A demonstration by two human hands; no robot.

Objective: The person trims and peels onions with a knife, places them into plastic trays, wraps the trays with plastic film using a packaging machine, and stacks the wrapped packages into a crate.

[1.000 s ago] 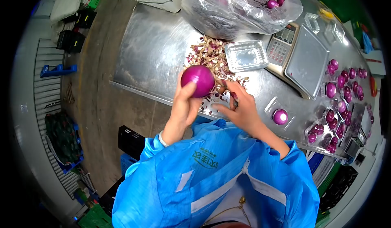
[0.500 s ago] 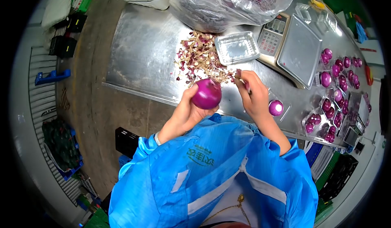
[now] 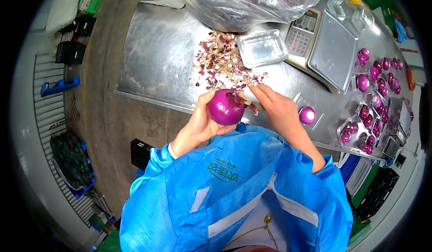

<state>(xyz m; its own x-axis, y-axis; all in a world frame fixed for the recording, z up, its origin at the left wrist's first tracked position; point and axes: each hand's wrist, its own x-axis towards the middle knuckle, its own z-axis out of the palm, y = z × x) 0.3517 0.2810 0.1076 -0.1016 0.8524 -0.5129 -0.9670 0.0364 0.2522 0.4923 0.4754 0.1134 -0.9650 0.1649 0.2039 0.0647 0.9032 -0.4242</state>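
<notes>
Mid-frame, my left hand [image 3: 197,127] grasps a red onion [image 3: 226,108]; my right hand [image 3: 282,114] curls beside it, grasping what, I cannot tell.

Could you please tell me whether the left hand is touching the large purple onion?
Touching: the head view shows the left hand cupped against the purple onion, thumb at its side and fingers along its near edge.

Worktop [image 3: 157,58], metal: onion skins [image 3: 222,60], centre; clear tray [image 3: 263,48] and scale [image 3: 321,45] right of them; packed onions [image 3: 371,103], far right.
</notes>
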